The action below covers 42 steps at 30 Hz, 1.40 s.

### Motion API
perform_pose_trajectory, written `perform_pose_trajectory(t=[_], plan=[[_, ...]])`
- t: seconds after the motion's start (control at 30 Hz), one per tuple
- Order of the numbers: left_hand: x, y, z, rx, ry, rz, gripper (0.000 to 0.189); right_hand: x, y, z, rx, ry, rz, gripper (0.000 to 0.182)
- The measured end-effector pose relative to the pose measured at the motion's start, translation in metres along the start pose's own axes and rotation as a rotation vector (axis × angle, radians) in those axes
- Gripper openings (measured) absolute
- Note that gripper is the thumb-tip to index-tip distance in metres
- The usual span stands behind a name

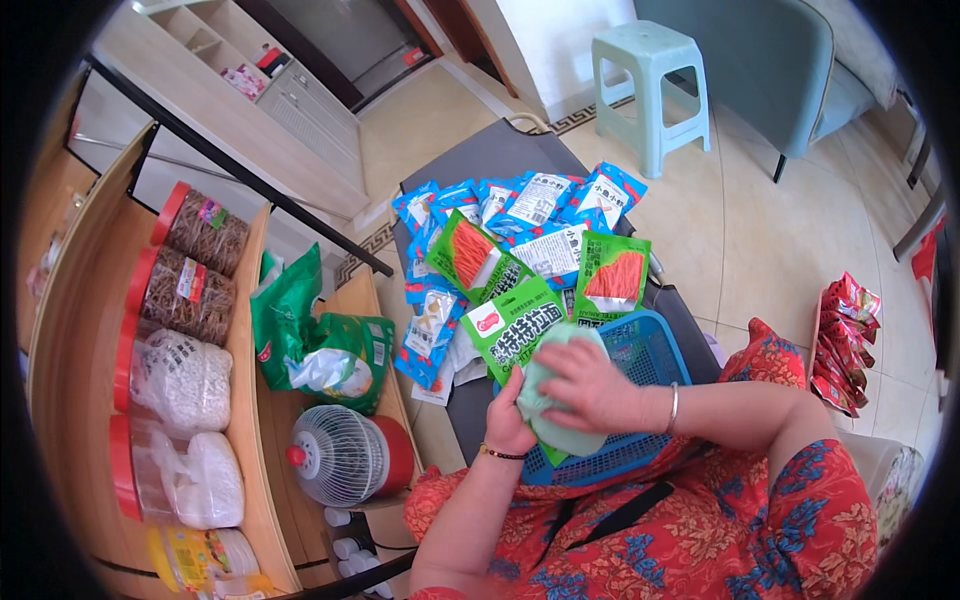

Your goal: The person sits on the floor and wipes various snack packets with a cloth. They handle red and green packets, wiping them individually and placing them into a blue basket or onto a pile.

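My left hand (504,421) grips the lower part of a green snack packet (499,319) bearing writing. Pressed flat over that packet is a pale green cloth (574,442), and my right hand (592,386) holds it with fingers spread across it. Beneath both hands a blue plastic mesh basket (654,341) rests on my lap; its contents are mostly hidden. Just beyond lie two more green packets, one on the left (472,255) and one on the right (613,274). They sit on several blue snack packets (536,199), heaped on a grey surface (480,161).
Wooden shelves (251,442) on my left hold red-lidded jars (180,379), a green bag (349,345) and a red-based wire-guarded appliance (341,454). A pale blue plastic stool (649,90) stands ahead. Red packets (844,345) fill a container on the right floor.
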State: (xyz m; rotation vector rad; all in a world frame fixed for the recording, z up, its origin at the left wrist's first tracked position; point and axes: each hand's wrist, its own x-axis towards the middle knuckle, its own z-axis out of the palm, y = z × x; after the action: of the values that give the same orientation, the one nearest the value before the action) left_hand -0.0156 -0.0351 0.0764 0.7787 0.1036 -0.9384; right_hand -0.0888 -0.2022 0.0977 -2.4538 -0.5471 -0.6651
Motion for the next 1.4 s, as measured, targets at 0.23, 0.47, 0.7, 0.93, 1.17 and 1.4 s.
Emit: perform_pose_trajectory(t=[0.23,0.47,0.7,0.93,1.17,1.4], plan=[[0.000,0.014,-0.013,-0.130,-0.083,0.143,0.054,-0.017,-0.011,0.005,-0.047,-0.074,-0.256,0.039],[-0.005,0.031,-0.016,-0.215,-0.168,0.147,0.054,-0.002,0.037,-0.018,-0.065,0.133,0.119,0.038],[-0.014,0.028,-0.012,-0.184,-0.362,0.047,0.052,0.028,0.024,-0.052,0.736,0.227,0.751,0.057],[-0.012,0.016,-0.009,-0.037,-0.288,-0.025,0.050,0.017,0.040,-0.028,1.196,0.125,0.996,0.039],[-0.012,0.024,-0.015,-0.083,-0.247,-0.031,0.049,0.038,0.068,-0.052,1.229,0.468,1.045,0.037],[-0.010,0.003,0.002,0.304,-0.131,-0.008,0.044,0.024,0.032,-0.042,0.439,0.272,0.419,0.048]])
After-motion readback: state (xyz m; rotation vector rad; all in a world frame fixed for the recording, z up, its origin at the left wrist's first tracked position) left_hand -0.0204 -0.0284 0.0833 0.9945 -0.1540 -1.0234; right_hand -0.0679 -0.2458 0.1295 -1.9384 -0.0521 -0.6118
